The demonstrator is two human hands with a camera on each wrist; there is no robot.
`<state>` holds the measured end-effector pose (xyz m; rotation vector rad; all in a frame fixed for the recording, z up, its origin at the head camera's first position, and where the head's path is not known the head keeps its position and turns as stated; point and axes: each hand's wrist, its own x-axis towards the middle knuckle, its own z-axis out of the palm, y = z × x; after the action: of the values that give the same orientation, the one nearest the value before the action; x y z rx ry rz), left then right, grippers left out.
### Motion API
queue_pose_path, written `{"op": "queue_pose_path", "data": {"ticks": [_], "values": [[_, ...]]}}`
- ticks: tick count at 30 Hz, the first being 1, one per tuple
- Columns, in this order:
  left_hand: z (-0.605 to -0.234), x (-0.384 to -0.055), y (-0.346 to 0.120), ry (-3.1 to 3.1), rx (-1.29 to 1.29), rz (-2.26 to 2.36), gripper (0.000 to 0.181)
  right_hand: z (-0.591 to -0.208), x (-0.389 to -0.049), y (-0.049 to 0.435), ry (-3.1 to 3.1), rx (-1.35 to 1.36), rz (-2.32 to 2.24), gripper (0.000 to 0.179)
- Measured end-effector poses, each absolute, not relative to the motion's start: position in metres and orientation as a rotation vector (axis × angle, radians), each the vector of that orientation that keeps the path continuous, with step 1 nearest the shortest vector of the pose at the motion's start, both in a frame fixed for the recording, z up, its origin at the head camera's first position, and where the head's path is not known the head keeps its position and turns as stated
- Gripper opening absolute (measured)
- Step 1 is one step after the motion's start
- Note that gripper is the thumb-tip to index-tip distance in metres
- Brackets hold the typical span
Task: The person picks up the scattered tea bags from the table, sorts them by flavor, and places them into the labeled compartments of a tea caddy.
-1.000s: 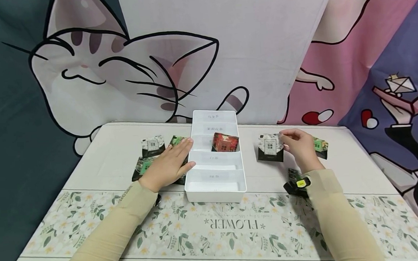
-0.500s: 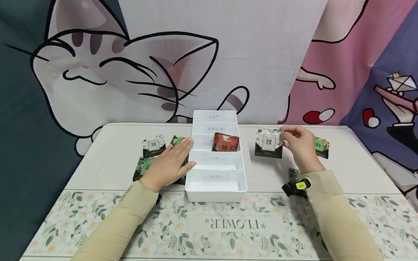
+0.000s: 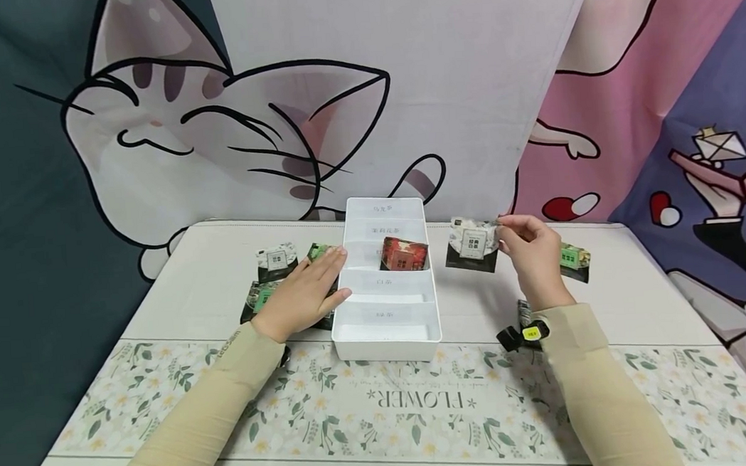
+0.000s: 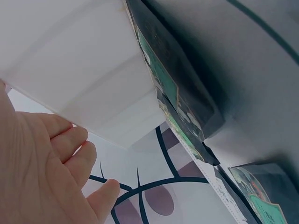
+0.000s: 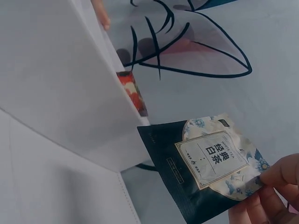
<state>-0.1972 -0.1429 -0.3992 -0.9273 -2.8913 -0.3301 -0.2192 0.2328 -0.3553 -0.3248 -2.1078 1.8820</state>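
A white tea sachet (image 3: 472, 247) with a white-and-black wrapper is pinched at its edge by my right hand (image 3: 533, 260). It hangs above the table, right of a long white divided box (image 3: 387, 351). The right wrist view shows the sachet's printed "WHITE TEA" label (image 5: 212, 156) tilted beside the box's wall. My left hand (image 3: 303, 298) lies with straight fingers against the box's left rim. A red sachet (image 3: 403, 254) leans in the middle compartment. In the left wrist view, green-labelled dark sachets (image 4: 170, 77) stand close by the box's side; my hand partly covers them in the head view.
Left of the box lie a white-and-black sachet (image 3: 276, 260) and several green ones. Beyond my right hand is a green sachet (image 3: 575, 260); another dark packet (image 3: 524, 313) is partly hidden near the right wrist camera (image 3: 510, 338). A printed curtain (image 3: 466, 77) hangs behind the table.
My right hand has lifted the white tea sachet and carried it slightly left and away, closer to the box. The left hand stays at the box's rim.
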Motion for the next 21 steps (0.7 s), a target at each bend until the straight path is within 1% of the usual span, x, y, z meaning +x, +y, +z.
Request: {"op": "queue_pose_path", "data": {"ticks": [8,21], "values": [[-0.398,-0.197,-0.142,-2.892,-0.93,-0.325,0.072,-0.349,-0.217,0.219,-2.047,-0.255,1.9,0.011],[-0.4,-0.196,-0.144,-2.893,-0.927,-0.333,0.072,-0.344,-0.213,0.196,-1.96,-0.166,1.984,0.012]]}}
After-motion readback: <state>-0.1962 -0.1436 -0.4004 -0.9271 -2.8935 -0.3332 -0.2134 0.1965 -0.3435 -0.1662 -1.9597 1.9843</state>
